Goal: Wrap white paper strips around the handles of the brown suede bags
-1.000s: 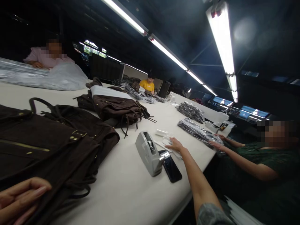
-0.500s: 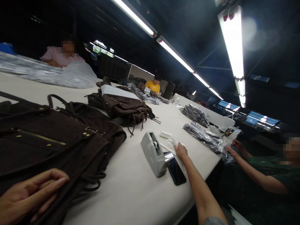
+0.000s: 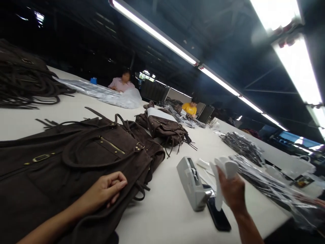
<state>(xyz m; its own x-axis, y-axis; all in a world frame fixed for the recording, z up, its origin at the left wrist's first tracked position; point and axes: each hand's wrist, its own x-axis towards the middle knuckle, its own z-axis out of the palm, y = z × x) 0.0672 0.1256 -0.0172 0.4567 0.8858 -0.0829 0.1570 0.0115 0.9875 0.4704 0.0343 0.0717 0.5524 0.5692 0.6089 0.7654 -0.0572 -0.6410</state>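
Observation:
My left hand (image 3: 106, 189) rests with curled fingers on a dark brown suede bag (image 3: 76, 162) lying flat on the white table (image 3: 162, 217). My right hand (image 3: 232, 191) is raised above the table and grips a small white plastic piece (image 3: 224, 173). Just left of that hand stands a grey tape dispenser (image 3: 193, 184), with a black phone (image 3: 218, 218) lying beside its base. A second brown bag (image 3: 165, 127) with fringe and a white sheet on top sits farther back.
Bundles in clear plastic (image 3: 242, 144) lie along the right side of the table. A pile of dark straps (image 3: 22, 81) is at the far left. A person in pink (image 3: 122, 84) works on silver plastic bags (image 3: 101, 91); a person in yellow (image 3: 190, 107) sits farther off.
My right hand has lifted the white piece off the table and drawn it back toward me. The view has swung left, and my left hand has curled on the bag.

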